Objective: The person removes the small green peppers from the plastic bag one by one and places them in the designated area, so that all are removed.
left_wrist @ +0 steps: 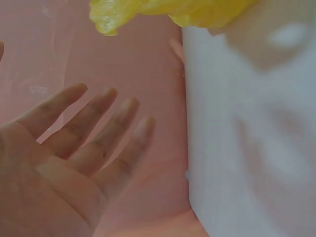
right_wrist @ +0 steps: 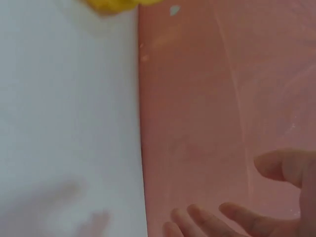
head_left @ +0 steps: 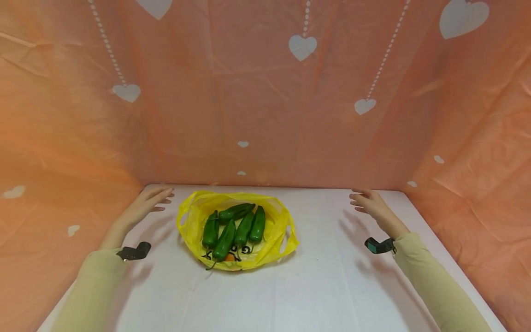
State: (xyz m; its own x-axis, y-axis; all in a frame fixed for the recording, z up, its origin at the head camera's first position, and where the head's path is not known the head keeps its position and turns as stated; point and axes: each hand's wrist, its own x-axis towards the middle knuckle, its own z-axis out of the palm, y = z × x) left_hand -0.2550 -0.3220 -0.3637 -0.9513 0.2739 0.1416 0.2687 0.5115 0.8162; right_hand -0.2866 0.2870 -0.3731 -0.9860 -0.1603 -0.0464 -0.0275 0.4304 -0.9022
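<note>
A yellow plastic bag [head_left: 269, 251] lies spread wide on the white table, its mouth facing up. Inside it rest several green peppers [head_left: 225, 240] with their stems on, grouped close together. To the left of the bag my left hand [head_left: 145, 205] hovers over the table, fingers straight and spread, holding nothing. My right hand [head_left: 372, 203] is raised farther off to the bag's right, palm inward, its fingers relaxed and bare. In the left wrist view, the bag's edge [left_wrist: 212, 12] shows beyond the fingertips [left_wrist: 131, 106].
White cloth covers the table [head_left: 315, 295]. Orange curtains [head_left: 265, 115] with pale hearts enclose it at the back and both sides. A dark wrist camera [head_left: 134, 251] is strapped to the left wrist, and another camera [head_left: 378, 246] to the right.
</note>
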